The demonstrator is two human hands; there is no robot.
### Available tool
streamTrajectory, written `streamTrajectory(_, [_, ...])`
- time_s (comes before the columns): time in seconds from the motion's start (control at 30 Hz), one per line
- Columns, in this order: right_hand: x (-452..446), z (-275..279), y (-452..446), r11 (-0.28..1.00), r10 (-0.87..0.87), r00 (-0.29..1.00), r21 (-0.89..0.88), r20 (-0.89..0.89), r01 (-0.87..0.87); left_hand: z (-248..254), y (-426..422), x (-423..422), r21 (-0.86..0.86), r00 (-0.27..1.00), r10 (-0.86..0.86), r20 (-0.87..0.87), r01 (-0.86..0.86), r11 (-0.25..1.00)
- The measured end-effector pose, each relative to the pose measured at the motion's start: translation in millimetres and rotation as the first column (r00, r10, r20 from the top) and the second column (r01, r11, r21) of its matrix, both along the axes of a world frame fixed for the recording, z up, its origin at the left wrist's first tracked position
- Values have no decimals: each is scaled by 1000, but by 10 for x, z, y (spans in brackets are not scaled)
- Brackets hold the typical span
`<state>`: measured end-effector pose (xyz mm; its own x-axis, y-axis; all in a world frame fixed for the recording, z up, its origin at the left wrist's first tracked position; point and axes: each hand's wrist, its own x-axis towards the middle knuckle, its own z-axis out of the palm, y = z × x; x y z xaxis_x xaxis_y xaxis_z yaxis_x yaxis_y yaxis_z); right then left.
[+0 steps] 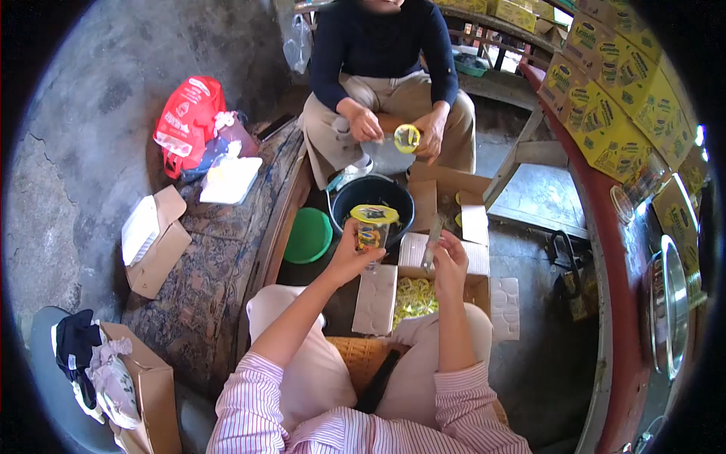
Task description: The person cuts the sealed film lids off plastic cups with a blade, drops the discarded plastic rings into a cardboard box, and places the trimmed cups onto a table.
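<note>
A clear plastic cup with a yellow top [372,236] was held up before the near side of the dark bucket [335,203], overlapping it in view; whether it hung over the bucket's mouth could not be told. The left hand [348,256] grasped the cup, fingers wrapped round its printed side. Right of the bucket, the right hand [451,263] pinched a narrow, greyish strip [429,259] between thumb and fingers, apart from the cup; its exact kind was too small to tell.

The likeliest mishap was a drop: a loosened left grip could have let the cup tip and fall toward the bucket. A slack pinch could have lost the strip into the open carton [375,301] nearer than the bucket, among the yellow-green shreds [415,296], where its thinness would have made it hard to find.

Left of the bucket lay a green round lid or basin [308,235]. Beyond the bucket sat a co-worker [382,45], one hand [432,135] gripping another yellow-topped cup [407,139]. Farther left of the bucket was a red bag [189,117]; far to its right, stacked Lemon cartons [616,94]
</note>
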<state>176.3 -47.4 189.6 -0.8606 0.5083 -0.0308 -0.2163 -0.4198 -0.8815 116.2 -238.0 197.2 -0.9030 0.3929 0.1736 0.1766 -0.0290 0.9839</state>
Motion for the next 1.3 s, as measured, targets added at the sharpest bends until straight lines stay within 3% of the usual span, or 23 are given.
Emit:
streamTrajectory(0.13, [52,50,-206,991,30,999,135,-35,-25,-35,-19,452,149,998,67,2,-67,987])
streamTrajectory(0.3, [143,114,-456,936,5,996,351,-87,26,-371,9,643,94,960,274,-65,-267,959])
streamTrajectory(0.47, [100,309,-668,933,-45,975,339,-218,119,-201,-1,596,89,895,421,-146,-412,907])
streamTrajectory(0.57, [139,394,-791,899,-41,966,411,-257,147,-190,-40,509,34,836,477,-272,-487,873])
streamTrajectory(0.6, [153,413,-821,881,-33,963,447,-269,155,-145,-44,504,59,768,510,-389,-531,845])
streamTrajectory(0.7, [199,415,-879,838,-4,958,521,-287,159,-174,-47,525,359,890,451,-64,-401,843])
streamTrajectory(0.8, [229,453,-895,799,-2,950,571,-312,189,-246,-95,485,100,872,383,-306,-371,923])
streamTrajectory(0.9, [254,449,-908,748,-35,940,615,-340,250,-111,7,595,122,861,414,-297,-396,910])
streamTrajectory(1.03, [263,394,-917,693,-40,933,663,-358,284,-79,3,602,41,784,406,-468,-440,897])
streamTrajectory(1.13, [270,409,-920,680,-47,933,673,-357,292,-38,21,609,156,821,413,-395,-383,911])
streamTrajectory(1.23, [268,409,-922,668,-106,929,666,-355,331,-52,-8,600,22,785,382,-487,-426,904])
streamTrajectory(1.3, [256,390,-908,677,-118,926,653,-358,339,-71,31,590,164,856,397,-333,-362,918])
